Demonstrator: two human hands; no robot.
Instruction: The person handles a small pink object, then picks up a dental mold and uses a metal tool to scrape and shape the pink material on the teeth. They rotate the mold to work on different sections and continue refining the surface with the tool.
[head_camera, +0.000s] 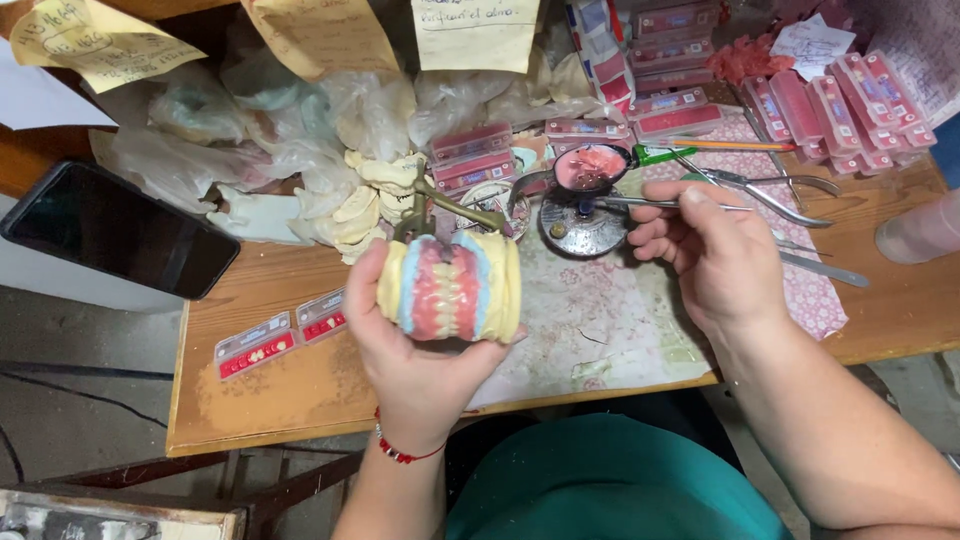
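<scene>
My left hand (415, 350) grips a dental model (450, 287) on a brass articulator: yellow plaster casts with pink wax gums and rows of teeth, held above the table's front edge. My right hand (710, 255) pinches a thin metal wax tool (640, 202), its tip reaching left to a small round dish of pink wax (590, 167) that sits on a dark burner stand (583, 228). A red bead bracelet is on my left wrist.
A wooden table (280, 390) carries a dark phone (110, 230) at left, two flat tooth cards (280, 338), plaster casts and plastic bags at the back, stacked pink tooth cards (850, 110) at right, pliers (770, 190), and a patterned mat (620, 320).
</scene>
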